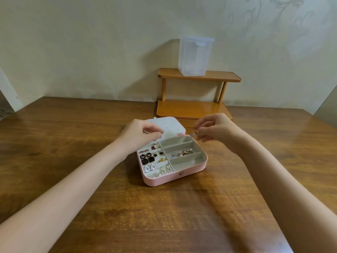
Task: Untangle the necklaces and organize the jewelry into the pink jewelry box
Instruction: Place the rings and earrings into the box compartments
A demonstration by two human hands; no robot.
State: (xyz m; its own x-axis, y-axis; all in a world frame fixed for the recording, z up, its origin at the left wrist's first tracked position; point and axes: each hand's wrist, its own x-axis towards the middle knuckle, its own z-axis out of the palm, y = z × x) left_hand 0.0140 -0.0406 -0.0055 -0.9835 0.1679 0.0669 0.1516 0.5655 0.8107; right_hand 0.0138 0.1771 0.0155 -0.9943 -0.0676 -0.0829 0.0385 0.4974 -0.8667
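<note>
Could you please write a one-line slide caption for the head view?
Both hands, left and right, hover over the open pink box of sorted jewelry on a wooden table.

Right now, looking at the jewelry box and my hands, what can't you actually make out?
- Head view, right hand: motion blur hides what its fingertips pinch.
- Left hand: covers the far left corner of the jewelry box and part of its lid.
- Small pieces in a middle slot: too small to tell if chains are tangled.

Dark wood-grain surface (73, 179) filling lower frame. Two-tier orange wooden shelf (198, 92) standing at far edge against cream wall (91, 42). Clear lidded plastic container (195, 56) sitting upright on top tier.
</note>
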